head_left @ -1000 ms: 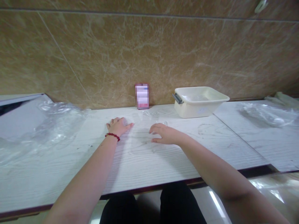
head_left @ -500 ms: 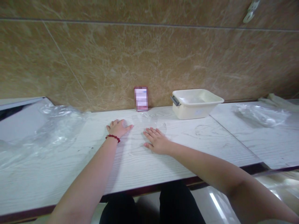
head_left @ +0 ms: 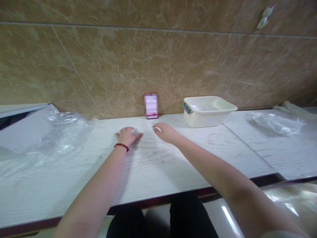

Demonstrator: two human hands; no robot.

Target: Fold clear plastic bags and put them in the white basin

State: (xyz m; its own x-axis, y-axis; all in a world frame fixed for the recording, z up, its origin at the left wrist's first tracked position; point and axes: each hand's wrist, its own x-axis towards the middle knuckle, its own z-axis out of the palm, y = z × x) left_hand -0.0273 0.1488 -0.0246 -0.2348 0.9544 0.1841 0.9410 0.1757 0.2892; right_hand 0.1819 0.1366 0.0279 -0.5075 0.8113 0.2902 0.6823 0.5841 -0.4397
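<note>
On the white wood-grain table (head_left: 158, 168), a thin clear plastic film (head_left: 148, 145) lies between my hands; its outline is very faint. My left hand (head_left: 125, 136), with a red bead bracelet (head_left: 121, 145) at the wrist, rests at the film's left side, thumb stretched out and fingers apart. At the film's far right part is my right hand (head_left: 166, 132), its fingers curled toward the thumb in a pinch. The film seems to be between those fingertips, though it is hard to see there.
A phone (head_left: 151, 106) leans upright against the marbled wall. Right of it stands a cream plastic tub (head_left: 208, 117) with a grey handle. Crumpled clear plastic (head_left: 66, 132) covers a white box-like thing (head_left: 24, 132) at left. Another clear plastic bag (head_left: 278, 124) lies at far right.
My right hand has moved away from me toward the wall, from lying flat with fingers spread to curled fingers. The left hand has barely moved.
</note>
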